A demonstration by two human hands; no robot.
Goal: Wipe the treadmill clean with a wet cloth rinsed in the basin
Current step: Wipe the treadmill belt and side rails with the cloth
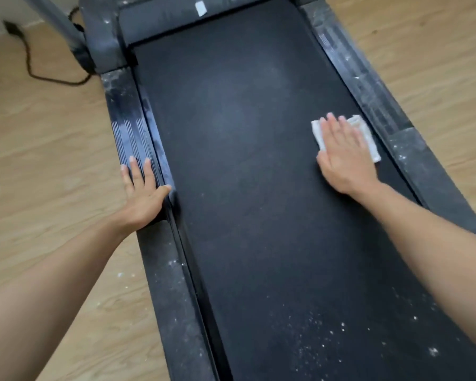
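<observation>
Two bare forearms (412, 232) fill the lower corners of the head view, uncovered along all their visible length; the left hand (142, 193) is bare, its fingers (148, 171) slender, with short nails (132, 159) that end in pale tips; the right hand (344, 158) is likewise bare, its nails trimmed short; blur softens the nearest parts of both arms

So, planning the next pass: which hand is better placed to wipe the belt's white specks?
Right hand: it presses the cloth on the belt; left hand rests on the side rail.
</observation>
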